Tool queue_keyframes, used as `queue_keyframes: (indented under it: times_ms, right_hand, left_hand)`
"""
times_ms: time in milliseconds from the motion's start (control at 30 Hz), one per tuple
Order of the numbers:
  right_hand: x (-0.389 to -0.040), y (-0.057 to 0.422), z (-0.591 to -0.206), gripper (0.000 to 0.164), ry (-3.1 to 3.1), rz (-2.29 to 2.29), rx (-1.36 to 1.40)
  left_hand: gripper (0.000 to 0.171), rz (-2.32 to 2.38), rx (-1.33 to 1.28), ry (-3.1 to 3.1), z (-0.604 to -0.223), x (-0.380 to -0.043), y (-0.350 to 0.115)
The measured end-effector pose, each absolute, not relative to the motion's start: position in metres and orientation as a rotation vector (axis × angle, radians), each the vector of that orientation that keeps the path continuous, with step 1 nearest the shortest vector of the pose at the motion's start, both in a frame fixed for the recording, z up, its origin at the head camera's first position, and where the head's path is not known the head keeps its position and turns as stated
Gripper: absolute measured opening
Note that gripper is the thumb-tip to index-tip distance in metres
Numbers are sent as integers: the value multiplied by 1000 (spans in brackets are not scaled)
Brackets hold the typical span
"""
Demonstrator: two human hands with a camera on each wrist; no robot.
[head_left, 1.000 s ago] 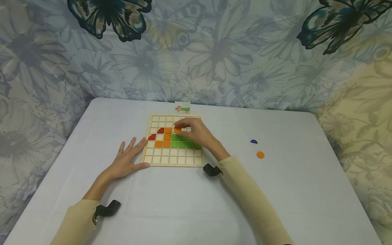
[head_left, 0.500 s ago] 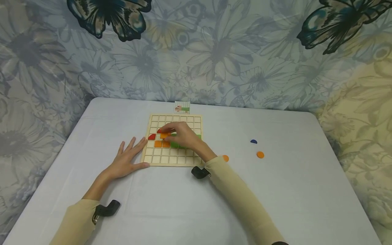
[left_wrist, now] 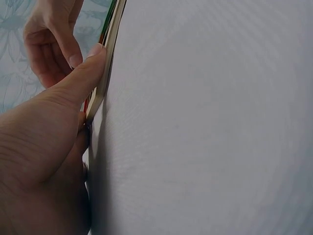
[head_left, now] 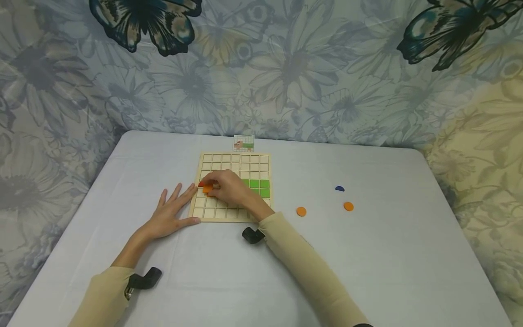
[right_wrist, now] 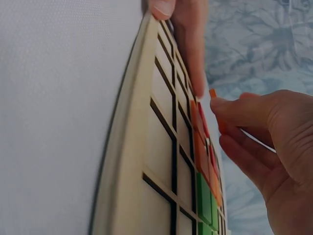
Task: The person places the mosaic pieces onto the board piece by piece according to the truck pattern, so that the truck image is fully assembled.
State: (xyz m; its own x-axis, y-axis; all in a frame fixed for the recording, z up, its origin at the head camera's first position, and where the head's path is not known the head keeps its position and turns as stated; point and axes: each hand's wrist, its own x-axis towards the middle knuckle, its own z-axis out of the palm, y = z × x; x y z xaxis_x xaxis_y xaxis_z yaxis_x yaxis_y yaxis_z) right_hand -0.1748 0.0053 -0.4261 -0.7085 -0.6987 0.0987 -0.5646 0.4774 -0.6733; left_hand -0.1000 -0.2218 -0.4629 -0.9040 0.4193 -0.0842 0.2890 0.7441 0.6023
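Note:
Between thumb and fingers my right hand (head_left: 229,187) pinches an orange square tile (head_left: 207,188), held just over the left side of a wooden grid board (head_left: 222,158). In the right wrist view that tile (right_wrist: 221,120) is apart from the board. My left hand (head_left: 169,215) lies with fingers spread at the board's left edge, thumb and fingertips touching it. Green square tiles (head_left: 259,184) fill cells right of my right hand. Orange tiles (right_wrist: 200,152) and red pieces (right_wrist: 203,120) also sit in the grid; in the head view my right hand mostly hides them.
Two orange discs (head_left: 301,211) (head_left: 348,206) and a blue half-disc (head_left: 339,188) lie on the white tabletop (head_left: 388,254), right of the board. A small picture card (head_left: 243,143) lies behind the board. A flowered backdrop (head_left: 286,81) rises behind the table.
My right hand has carried the orange tile left and toward me across the board. An orange disc earlier hidden by the right arm now shows. My left hand has stayed put.

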Motion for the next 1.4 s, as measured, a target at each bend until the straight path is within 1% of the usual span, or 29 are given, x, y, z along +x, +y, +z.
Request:
queue_keyframes:
  times_ms: [233, 600, 1267, 1400]
  right_hand:
    - [-172, -4, -432, 36, 2569, -976, -1159]
    - [-169, -10, -439, 30, 2616, -951, -1129]
    - [-171, -13, -435, 32, 2578, -950, -1162]
    - [-172, -10, -434, 29, 2558, -1004, -1135]
  left_hand:
    - [93, 899, 571, 2729, -461, -101, -222]
    - [95, 882, 570, 2732, -465, -102, -220]
    - [96, 897, 543, 2730, -461, -99, -221]
    - [96, 898, 547, 2729, -462, -99, -222]
